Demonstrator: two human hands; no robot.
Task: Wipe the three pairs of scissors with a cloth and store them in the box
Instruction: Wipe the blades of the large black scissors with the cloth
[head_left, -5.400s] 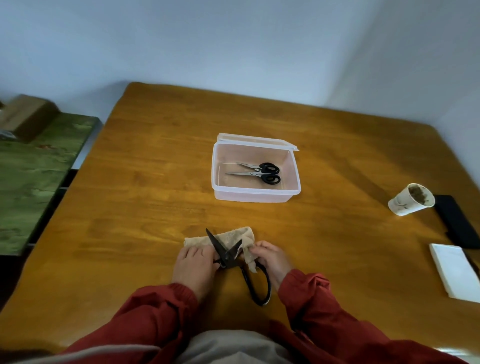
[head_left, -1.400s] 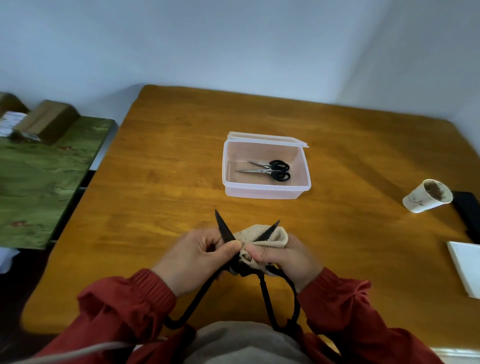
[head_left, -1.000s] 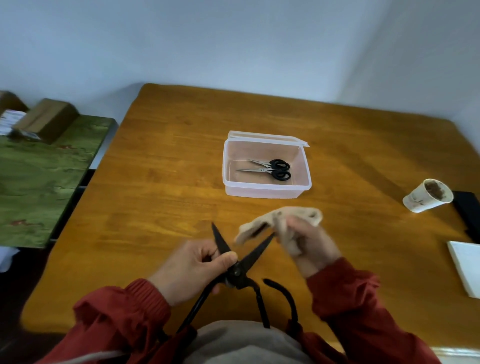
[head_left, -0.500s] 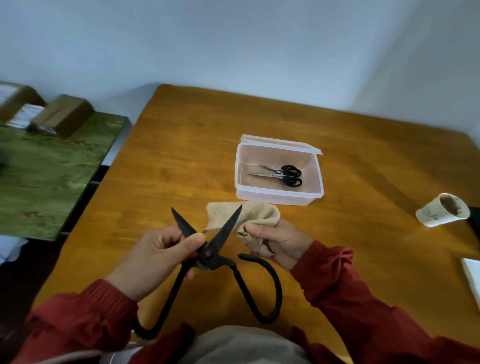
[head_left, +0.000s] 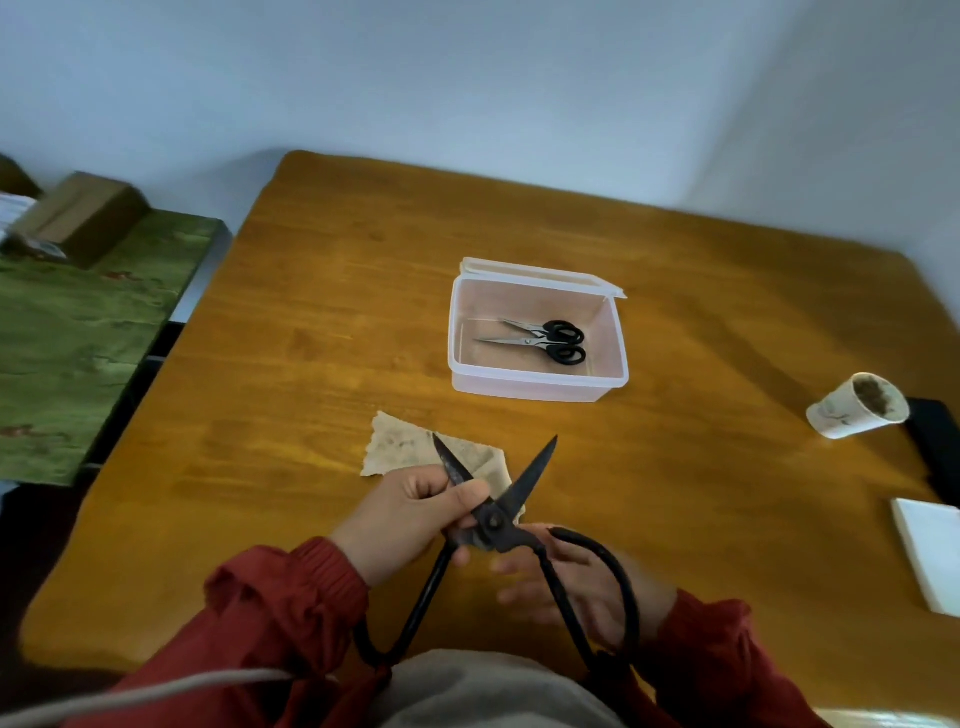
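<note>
Large black iron scissors (head_left: 493, 522) are held up over the table's near edge with their blades spread in a V. My left hand (head_left: 405, 519) grips them at the left blade and pivot. My right hand (head_left: 582, 587) lies under the right handle loop with its fingers stretched out, blurred. The beige cloth (head_left: 405, 447) lies flat on the table just behind the blades, and no hand touches it. Farther back, the clear plastic box (head_left: 535, 387) stands open. Two small black-handled scissors (head_left: 540, 340) lie inside it.
A paper cup (head_left: 857, 405) lies tipped at the right, next to a black flat object (head_left: 935, 447) and a white pad (head_left: 930, 551). A green-covered table (head_left: 78, 332) with a cardboard box (head_left: 83, 218) stands to the left.
My right hand has let go of the cloth, which now lies on the table, and has dropped under the right handle. The left hand keeps its grip on the scissors.
</note>
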